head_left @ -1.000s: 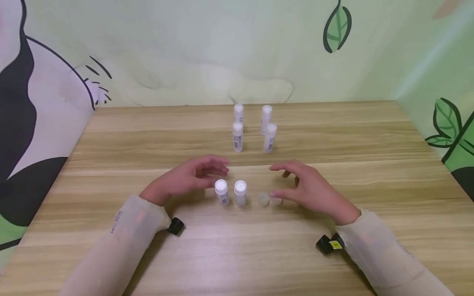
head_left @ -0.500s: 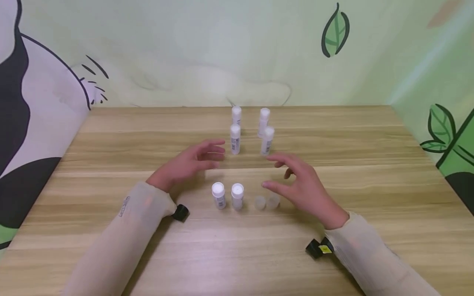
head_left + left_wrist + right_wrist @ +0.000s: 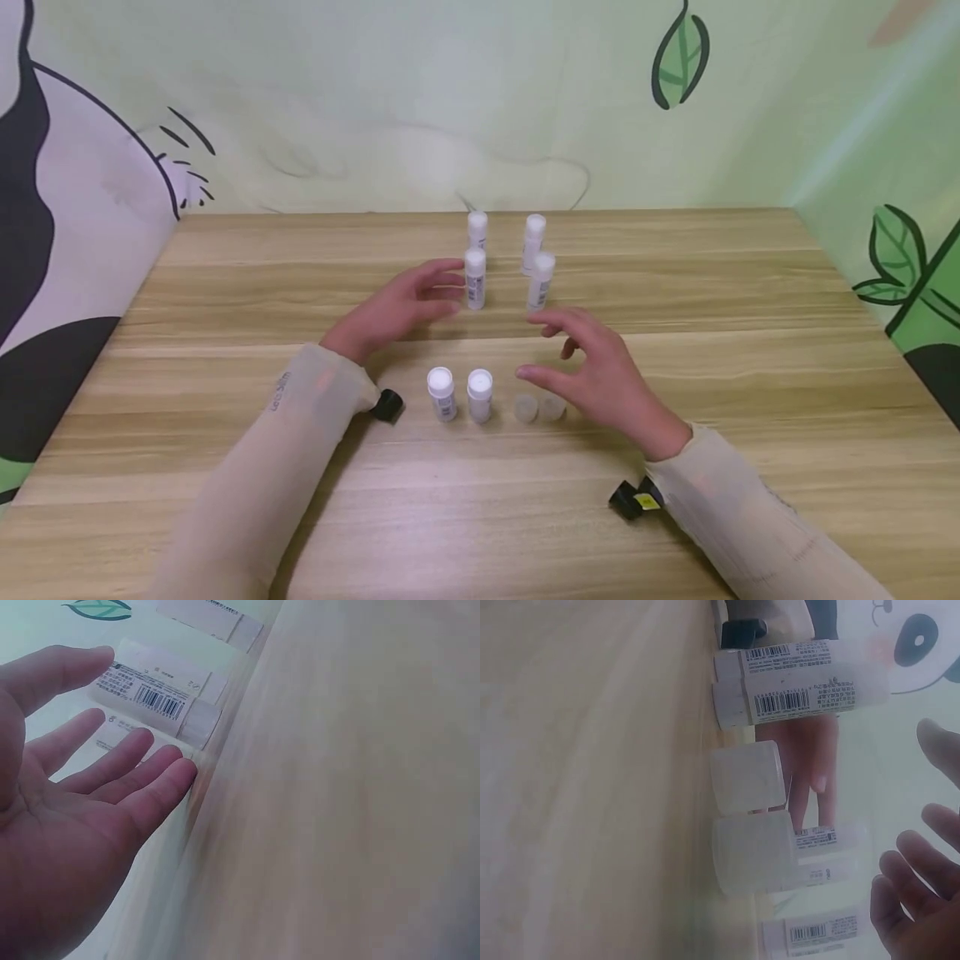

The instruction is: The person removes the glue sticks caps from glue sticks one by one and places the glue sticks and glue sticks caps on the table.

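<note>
My left hand [image 3: 397,308], fingers loosely spread, is beside the nearer left capped glue stick [image 3: 476,287]; whether they touch I cannot tell. In the left wrist view a labelled glue stick [image 3: 150,694] shows between thumb and fingers. My right hand [image 3: 592,367] holds nothing, its thumb and index finger apart above two translucent caps [image 3: 527,407]. Its index fingertip is just in front of the nearer right glue stick [image 3: 540,283]. Two uncapped white glue sticks [image 3: 442,396] stand upright left of the caps, also seen in the right wrist view.
Two more capped glue sticks [image 3: 533,242] stand behind the nearer pair. The wood-grain table [image 3: 262,283] meets a painted wall [image 3: 360,108] at the back.
My left hand has moved away from the uncapped glue sticks, forward and right to the far left glue stick. The right hand has shifted slightly left and forward. The glue sticks stay put.
</note>
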### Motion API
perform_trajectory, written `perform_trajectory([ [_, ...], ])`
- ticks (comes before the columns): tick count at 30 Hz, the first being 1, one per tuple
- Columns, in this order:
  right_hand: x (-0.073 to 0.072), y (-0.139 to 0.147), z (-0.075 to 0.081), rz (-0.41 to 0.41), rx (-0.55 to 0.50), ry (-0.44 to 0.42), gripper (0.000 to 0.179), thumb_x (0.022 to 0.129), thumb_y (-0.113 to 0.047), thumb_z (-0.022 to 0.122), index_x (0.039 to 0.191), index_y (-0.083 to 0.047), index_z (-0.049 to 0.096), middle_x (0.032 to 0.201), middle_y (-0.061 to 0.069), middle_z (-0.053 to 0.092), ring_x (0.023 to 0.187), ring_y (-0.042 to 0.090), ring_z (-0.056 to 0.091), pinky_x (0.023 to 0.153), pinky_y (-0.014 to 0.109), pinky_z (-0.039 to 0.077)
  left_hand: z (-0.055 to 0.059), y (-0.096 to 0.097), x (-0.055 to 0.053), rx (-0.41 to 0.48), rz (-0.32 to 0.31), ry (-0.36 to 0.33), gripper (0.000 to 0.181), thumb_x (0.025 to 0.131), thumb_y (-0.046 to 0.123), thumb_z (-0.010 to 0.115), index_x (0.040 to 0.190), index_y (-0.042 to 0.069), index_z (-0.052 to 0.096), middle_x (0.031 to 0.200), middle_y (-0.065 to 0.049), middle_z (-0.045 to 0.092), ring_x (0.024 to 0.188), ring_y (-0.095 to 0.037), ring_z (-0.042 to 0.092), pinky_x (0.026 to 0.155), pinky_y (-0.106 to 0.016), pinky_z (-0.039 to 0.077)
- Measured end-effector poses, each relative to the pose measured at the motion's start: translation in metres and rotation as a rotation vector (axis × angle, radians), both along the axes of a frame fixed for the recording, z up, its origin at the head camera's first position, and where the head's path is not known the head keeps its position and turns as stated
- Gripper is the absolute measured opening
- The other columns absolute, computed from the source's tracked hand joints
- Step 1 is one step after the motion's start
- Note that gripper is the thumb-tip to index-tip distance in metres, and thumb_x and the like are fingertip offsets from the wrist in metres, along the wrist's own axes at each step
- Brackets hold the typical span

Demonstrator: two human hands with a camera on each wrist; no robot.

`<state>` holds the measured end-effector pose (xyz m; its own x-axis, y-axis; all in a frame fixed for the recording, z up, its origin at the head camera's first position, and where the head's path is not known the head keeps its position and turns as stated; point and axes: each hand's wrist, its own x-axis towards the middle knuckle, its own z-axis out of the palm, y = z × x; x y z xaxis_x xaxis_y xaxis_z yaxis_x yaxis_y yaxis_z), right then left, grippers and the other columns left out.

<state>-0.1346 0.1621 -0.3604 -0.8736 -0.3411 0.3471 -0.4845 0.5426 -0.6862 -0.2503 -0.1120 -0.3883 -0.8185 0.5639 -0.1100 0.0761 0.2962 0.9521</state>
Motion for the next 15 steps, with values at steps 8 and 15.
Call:
perform_trajectory([
  [8, -0.004, -0.003, 0.001, -0.020, -0.022, -0.004, 0.048, 0.082, -0.022, 0.079, 0.125, -0.013, 0.061, 0.118, 0.002, 0.065, 0.099, 0.019, 0.059, 0.074, 0.034, 0.051, -0.002, 0.015, -0.013, 0.033, 0.013, 0.002, 0.058, 0.092, 0.017, 0.066, 0.145, 0.022, 0.041, 0.144, -0.003, 0.049, 0.135, -0.021, 0.046, 0.111, -0.045, 0.039],
  [15, -0.008, -0.004, -0.001, -0.010, -0.041, 0.020, 0.036, 0.089, -0.017, 0.070, 0.123, -0.010, 0.061, 0.117, 0.005, 0.065, 0.101, 0.025, 0.061, 0.073, 0.029, 0.052, -0.006, 0.020, -0.020, 0.015, 0.014, 0.022, 0.055, 0.092, 0.019, 0.066, 0.143, 0.020, 0.045, 0.142, -0.003, 0.051, 0.132, -0.022, 0.048, 0.112, -0.045, 0.037],
])
